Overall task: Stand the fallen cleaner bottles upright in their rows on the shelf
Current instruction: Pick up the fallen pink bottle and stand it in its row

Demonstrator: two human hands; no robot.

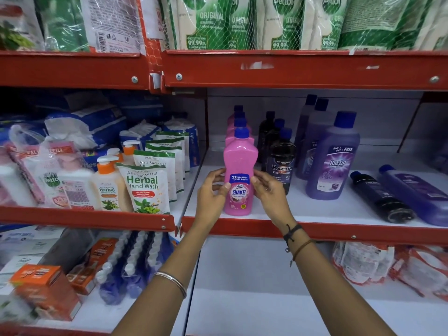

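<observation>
A pink cleaner bottle [240, 166] with a blue cap stands upright at the front of its row on the white shelf [315, 209]. My left hand [212, 190] and my right hand [269, 187] grip it from both sides at the label. Behind it stand more pink bottles. To the right stands a row of black cleaner bottles [281, 163], then a row of purple cleaner bottles [332, 158], all upright. Further right, a black bottle [380, 197] and a purple bottle [417, 192] lie on their sides, caps pointing to the back.
A red shelf rail [339, 230] runs along the front edge. The left bay holds hand wash pouches [145, 187] and pump bottles [109, 183]. Green refill packs [218, 23] hang above. The lower shelf holds orange boxes [46, 289] and packets [363, 260].
</observation>
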